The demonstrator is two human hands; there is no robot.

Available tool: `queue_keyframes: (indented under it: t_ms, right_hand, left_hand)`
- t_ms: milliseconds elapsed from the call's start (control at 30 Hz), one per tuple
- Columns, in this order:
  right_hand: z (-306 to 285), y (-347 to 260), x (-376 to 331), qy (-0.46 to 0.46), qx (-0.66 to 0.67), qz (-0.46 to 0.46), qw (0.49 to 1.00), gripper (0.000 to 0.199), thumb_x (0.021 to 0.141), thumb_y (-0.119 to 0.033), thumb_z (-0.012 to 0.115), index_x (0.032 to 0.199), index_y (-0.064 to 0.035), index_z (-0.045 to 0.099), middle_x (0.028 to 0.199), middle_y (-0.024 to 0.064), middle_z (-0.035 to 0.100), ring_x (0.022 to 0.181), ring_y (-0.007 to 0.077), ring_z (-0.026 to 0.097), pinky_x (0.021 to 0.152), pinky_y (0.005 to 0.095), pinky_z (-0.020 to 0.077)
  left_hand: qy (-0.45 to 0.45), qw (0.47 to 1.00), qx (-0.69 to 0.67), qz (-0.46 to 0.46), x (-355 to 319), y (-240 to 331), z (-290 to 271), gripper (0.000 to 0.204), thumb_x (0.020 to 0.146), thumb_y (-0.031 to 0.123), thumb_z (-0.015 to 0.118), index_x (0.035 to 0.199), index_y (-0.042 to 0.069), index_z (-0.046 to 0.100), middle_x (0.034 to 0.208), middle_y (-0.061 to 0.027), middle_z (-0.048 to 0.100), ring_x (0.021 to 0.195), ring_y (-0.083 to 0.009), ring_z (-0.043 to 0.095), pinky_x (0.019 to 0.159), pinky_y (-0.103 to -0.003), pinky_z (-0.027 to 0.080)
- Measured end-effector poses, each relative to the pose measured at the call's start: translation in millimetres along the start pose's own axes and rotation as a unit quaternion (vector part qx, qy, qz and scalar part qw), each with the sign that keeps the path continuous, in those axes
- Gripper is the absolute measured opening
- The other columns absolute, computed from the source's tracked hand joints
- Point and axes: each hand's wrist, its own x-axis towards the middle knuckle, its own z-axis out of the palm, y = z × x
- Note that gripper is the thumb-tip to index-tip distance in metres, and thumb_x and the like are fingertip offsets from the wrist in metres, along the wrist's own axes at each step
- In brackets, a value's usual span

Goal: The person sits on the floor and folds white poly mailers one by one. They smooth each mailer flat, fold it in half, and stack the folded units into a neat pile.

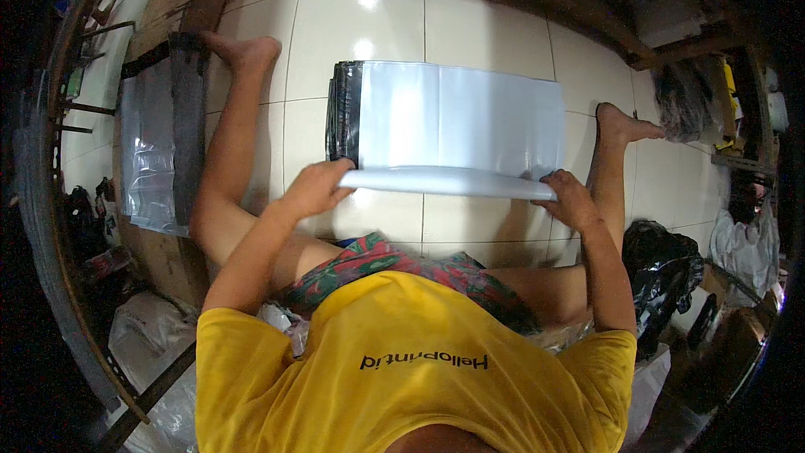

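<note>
Plastic mailer bags (457,122), white with a dark flap strip along their left end, lie in a flat stack on the tiled floor (352,25) between your spread legs, and you have their near edge rolled up into a long pale tube. Your left hand (317,188) has its fingers curled over the left end of that roll, closed around it with the thumb side toward you; your right hand (568,199) does the same at the right end, fingers bent down over the roll and gripping it. Both hands rest low, close to the floor, with the roll stretched straight between them. Beyond the roll the rest of the stack stays flat, reaching away from you across two rows of tiles. Your left foot (243,52) sits up and to the left of the stack, your right foot (627,126) just off its right edge. Further left, a second pile of clear and grey plastic sheets (155,147) lies on a wooden board. To your right, near your knee, sits a crumpled black plastic bag (662,264).
</note>
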Motion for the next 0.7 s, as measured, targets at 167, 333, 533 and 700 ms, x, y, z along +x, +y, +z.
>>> queue_keyframes:
  t_ms: [167, 333, 533, 700]
  right_hand:
    - [-25, 38, 41, 0.007, 0.221, 0.203, 0.954, 0.061, 0.083, -0.041, 0.081, 0.124, -0.0008, 0.06, 0.107, 0.024, 0.07, 0.104, 0.0355, 0.069, 0.093, 0.0434, 0.0535]
    - [10, 60, 65, 0.196, 0.201, 0.267, 0.922, 0.066, 0.087, -0.05, 0.075, 0.125, 0.0008, 0.057, 0.108, 0.0271, 0.068, 0.098, 0.0398, 0.068, 0.088, 0.0469, 0.053]
    - [-3, 1, 40, 0.224, -0.089, -0.007, 0.971, 0.066, 0.083, -0.032, 0.076, 0.138, -0.0047, 0.05, 0.133, 0.0265, 0.055, 0.128, 0.0418, 0.051, 0.106, 0.0497, 0.0435]
    - [18, -6, 46, 0.159, -0.204, -0.084, 0.962, 0.075, 0.078, -0.017, 0.078, 0.146, -0.0132, 0.048, 0.139, 0.0235, 0.049, 0.131, 0.0418, 0.047, 0.112, 0.0521, 0.04]
  left_hand:
    - [0.029, 0.931, -0.335, -0.139, 38, -56, -3, 0.043, 0.094, 0.035, 0.07, 0.121, 0.003, 0.06, 0.088, -0.0163, 0.069, 0.08, -0.0233, 0.067, 0.07, -0.034, 0.053]
    - [0.229, 0.938, -0.115, -0.235, 60, -20, -12, 0.051, 0.09, 0.031, 0.072, 0.131, 0.004, 0.055, 0.108, -0.0219, 0.064, 0.098, -0.0308, 0.063, 0.088, -0.042, 0.05]
    - [0.177, 0.951, 0.198, 0.159, 65, 62, 12, 0.079, 0.076, 0.029, 0.08, 0.141, 0.002, 0.045, 0.131, -0.0244, 0.053, 0.12, -0.0411, 0.052, 0.106, -0.057, 0.04]
    - [0.074, 0.978, 0.166, 0.106, 85, 52, 16, 0.078, 0.077, 0.034, 0.08, 0.141, 0.004, 0.047, 0.135, -0.0205, 0.054, 0.122, -0.0415, 0.053, 0.102, -0.053, 0.045]
